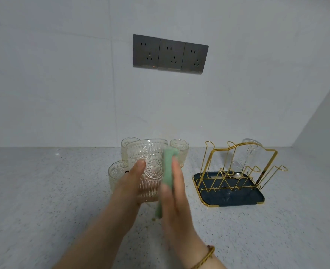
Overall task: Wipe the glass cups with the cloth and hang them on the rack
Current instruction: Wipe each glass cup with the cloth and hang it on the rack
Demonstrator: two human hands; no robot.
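Head view, single frame.

L hand [128, 184] grip: wrapped on the glass cup [150, 169], thumb flat on the near embossed face, fingers hidden behind/under the base. Cup appears lifted off the tabletop [44, 191], mid-frame. Its base sits in the grip, w/ wall and rim standing clear above it.

R hand [176, 193] grip: narrow, pinches the green cloth [169, 167] btwn thumb and near-straight fingers. Motion blur here, so finger detail is approx. Cloth lies against the R side of the cup wall, touching it, and runs from near the rim down past the base. Its lower end hangs free below the thumb.

Orientation: cup upright, mouth up, base down, long axis approx. vert. Nothing seen inside it.

Containers: dark tray [238, 198] w/ gold edge sits on the tabletop to the R, well apart from both hands, and carries the gold wire rack [230, 183]. One hung cup [245, 152] is on a rear prong, mouth down, tilted.

Three more cups [180, 150] stand upright on the tabletop behind and beside the held one, partly hidden by it. Three wall sockets [170, 55] above. Bracelet [205, 256] on R wrist.
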